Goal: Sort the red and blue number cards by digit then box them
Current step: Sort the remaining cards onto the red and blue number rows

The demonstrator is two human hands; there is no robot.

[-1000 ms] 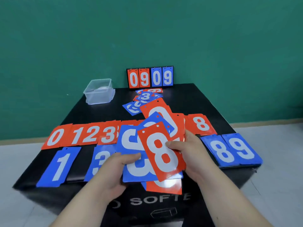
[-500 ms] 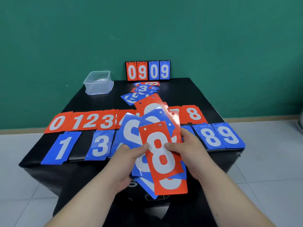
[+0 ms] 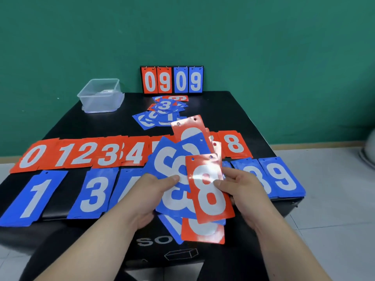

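Red 8 card, glossy with white digit, pinched by right hand fingers; left hand fingers grip fanned cards.

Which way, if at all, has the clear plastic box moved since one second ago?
No. The clear plastic box still sits at the far left corner of the black table, left of the red-and-blue flip scoreboard.

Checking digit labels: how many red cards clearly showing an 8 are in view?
2. One red 8 fronts the held fan, pinched by the right hand; the other ends the laid-out red row at right. Covered red cards in the fan may hide more.
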